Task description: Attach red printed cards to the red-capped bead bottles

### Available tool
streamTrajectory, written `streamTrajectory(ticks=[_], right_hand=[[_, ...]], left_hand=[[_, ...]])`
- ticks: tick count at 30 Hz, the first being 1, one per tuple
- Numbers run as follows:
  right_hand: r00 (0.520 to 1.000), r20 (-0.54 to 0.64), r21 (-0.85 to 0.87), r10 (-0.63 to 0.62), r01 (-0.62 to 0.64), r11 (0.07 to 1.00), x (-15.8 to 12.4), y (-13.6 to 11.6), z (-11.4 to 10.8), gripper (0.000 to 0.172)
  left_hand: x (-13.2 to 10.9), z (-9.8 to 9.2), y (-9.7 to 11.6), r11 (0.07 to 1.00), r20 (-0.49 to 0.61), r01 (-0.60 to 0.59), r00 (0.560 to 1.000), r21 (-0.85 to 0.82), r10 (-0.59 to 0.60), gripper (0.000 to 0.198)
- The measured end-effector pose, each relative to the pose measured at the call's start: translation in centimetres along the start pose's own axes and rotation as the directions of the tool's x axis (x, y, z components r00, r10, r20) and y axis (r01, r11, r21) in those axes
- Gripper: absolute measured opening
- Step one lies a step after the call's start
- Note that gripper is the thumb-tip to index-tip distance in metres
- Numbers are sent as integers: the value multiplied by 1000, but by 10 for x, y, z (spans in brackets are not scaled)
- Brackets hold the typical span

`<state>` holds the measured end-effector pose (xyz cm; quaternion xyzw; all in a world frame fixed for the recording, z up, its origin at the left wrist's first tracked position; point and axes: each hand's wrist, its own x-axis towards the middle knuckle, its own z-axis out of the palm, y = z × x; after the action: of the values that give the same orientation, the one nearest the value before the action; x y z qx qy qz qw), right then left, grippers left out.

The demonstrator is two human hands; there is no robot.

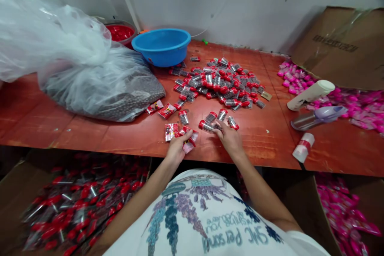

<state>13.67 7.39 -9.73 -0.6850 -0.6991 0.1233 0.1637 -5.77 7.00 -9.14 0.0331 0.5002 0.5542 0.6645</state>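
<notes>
My left hand (177, 146) is closed on red printed packets (192, 138), pinched under the thumb; how many is unclear. Another red packet (171, 131) lies flat beside it, and a red-capped clear jar (183, 117) stands just behind. With thumb and fingertips, my right hand (230, 138) grips the near end of a small clear jar (206, 126) with a red cap and dark contents. Around those fingers lie more such jars, one (222, 114) behind them and one (233, 123) to the right. My fingers partly hide the gripped jar.
A heap of red-capped jars (219, 82) covers the table's middle, near a blue basin (162, 48). Left sits a plastic bag of dark beads (120, 88). Right are a white bottle (310, 95), a purple-handled scoop (318, 118) and pink packets (369, 108). Boxes of goods stand below.
</notes>
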Motion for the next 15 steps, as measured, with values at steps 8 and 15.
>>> streamTrajectory(ticks=[8, 15], right_hand=[[998, 62, -168, 4, 6, 986, -17, 6, 2, 50], [987, -161, 565, 27, 70, 822, -34, 4, 4, 26]], left_hand=[[-3, 1, 8, 982, 29, 153, 988, -112, -151, 10], [-10, 11, 12, 963, 6, 193, 981, -188, -195, 13]])
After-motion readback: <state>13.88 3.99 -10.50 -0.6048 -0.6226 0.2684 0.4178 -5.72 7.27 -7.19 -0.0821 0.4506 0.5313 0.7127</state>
